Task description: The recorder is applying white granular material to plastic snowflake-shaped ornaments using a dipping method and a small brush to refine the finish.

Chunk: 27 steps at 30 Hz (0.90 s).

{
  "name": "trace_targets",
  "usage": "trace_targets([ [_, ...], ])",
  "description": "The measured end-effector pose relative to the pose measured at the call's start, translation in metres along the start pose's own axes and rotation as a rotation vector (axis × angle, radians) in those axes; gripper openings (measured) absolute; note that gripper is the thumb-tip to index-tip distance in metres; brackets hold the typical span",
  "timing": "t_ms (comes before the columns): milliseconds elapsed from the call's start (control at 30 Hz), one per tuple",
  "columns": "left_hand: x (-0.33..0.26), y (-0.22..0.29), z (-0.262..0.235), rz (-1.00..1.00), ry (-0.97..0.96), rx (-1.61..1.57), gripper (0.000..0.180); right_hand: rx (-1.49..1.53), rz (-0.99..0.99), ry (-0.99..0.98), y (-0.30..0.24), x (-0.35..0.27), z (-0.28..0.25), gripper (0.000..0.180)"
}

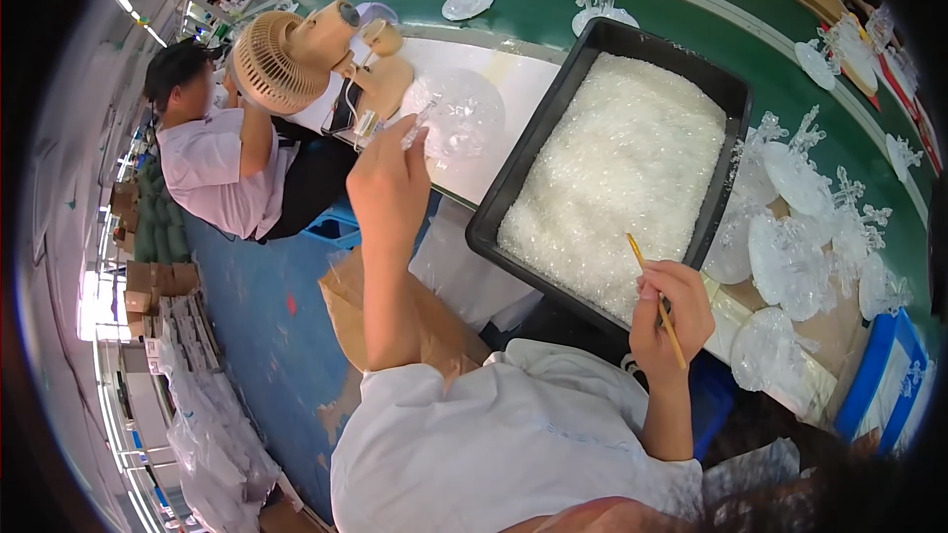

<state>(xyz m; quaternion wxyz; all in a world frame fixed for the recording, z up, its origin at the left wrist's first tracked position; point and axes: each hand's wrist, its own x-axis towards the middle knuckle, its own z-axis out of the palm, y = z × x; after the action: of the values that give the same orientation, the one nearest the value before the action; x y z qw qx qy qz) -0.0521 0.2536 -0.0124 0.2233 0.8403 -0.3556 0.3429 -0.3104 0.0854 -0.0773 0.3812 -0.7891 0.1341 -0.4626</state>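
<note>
My left hand (388, 176) is raised at the left of the tray, pinching a clear round disc ornament (466, 114) by the small figure on it. The ornament is held above the white work surface, beside the fan. In my right hand (674, 313) is a slim yellow paintbrush (635, 249), its tip pointing away from me over the tray's near right part. A black tray (528, 281) holds a heap of white glittery granules (617, 158). Whether the brush tip touches the granules I cannot tell.
Several similar clear ornaments (790, 262) crowd the right side near a blue bin (881, 375). More stand on the green conveyor (533, 0) beyond the tray. A beige fan (281, 59) stands at the left, with a seated person (222, 153) behind it. A brown paper bag (346, 296) is below.
</note>
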Motion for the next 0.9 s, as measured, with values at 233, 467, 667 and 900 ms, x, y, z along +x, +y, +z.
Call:
trace_targets([
  [233,-0.001,0.035,-0.036,0.089,0.2,-0.152,0.017,0.072,0.067,0.021,0.0,-0.003,-0.005,0.011],
  [467,-0.016,0.059,-0.013,0.021,0.216,-0.405,0.013,0.317,0.06,0.19,0.003,0.003,-0.006,0.008],
  [667,-0.013,0.076,0.022,-0.043,0.209,-0.531,0.017,0.476,-0.077,0.181,0.004,0.005,-0.001,0.008],
  [900,-0.018,0.083,0.042,-0.125,0.136,-0.616,0.017,0.324,-0.051,0.055,0.002,0.009,0.0,0.009],
])
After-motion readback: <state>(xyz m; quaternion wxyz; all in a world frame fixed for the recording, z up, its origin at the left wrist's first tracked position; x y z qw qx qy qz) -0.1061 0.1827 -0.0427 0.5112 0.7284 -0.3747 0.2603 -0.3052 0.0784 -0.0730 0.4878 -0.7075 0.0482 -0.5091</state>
